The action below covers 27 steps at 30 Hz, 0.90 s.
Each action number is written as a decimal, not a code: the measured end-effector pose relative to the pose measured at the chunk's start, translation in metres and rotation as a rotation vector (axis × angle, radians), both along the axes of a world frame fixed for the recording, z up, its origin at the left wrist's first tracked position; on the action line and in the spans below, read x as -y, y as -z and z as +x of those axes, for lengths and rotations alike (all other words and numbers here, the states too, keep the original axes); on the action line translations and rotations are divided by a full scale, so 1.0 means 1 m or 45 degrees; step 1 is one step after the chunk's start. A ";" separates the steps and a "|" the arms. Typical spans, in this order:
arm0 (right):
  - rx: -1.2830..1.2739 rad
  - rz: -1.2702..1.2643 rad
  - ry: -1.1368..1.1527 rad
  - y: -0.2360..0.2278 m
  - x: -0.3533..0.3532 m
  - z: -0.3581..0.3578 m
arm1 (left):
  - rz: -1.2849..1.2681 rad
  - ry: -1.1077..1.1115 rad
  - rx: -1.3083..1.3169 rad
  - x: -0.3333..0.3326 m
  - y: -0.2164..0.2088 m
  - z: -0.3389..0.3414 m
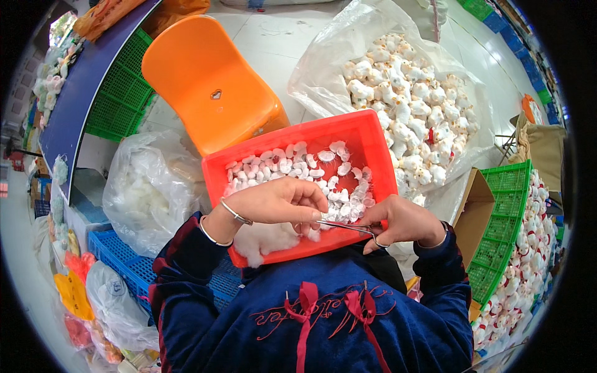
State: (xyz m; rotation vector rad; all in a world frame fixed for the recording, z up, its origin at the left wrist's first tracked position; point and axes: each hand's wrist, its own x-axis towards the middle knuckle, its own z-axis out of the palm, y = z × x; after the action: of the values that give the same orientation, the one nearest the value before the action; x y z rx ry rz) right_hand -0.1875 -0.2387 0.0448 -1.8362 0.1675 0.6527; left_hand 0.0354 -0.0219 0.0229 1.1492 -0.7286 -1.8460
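Forceps (344,225) rest in the curled right grip (405,222).

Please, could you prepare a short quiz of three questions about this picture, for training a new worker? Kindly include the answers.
1. Which hand has its fingers at the handle end of the slim metal tool?
2. True or false: the orange chair is on the right side of the picture.
3. In which part of the red tub does the fluffy white filling lie?
A) far right corner
B) near left part
C) far left corner

Key:
1. The right hand.
2. False; the orange chair is left of centre.
3. B
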 end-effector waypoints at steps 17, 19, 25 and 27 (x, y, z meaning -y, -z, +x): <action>-0.047 0.075 0.248 -0.003 0.000 -0.015 | -0.420 -0.176 0.972 -0.007 -0.018 -0.005; -0.037 -0.028 0.245 -0.005 0.005 -0.016 | -0.376 -0.332 0.971 -0.011 -0.016 0.000; -0.005 -0.072 0.159 -0.007 0.003 -0.006 | -0.731 -0.260 1.139 0.004 -0.018 -0.015; -0.008 -0.090 0.133 -0.008 0.004 -0.005 | -0.700 -0.102 1.219 0.007 -0.009 -0.013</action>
State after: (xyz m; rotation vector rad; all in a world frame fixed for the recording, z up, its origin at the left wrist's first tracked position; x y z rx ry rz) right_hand -0.1927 -0.2423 0.0533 -1.8797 0.2920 0.5855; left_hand 0.0221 -0.0288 0.0318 1.6089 -1.5620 -0.8361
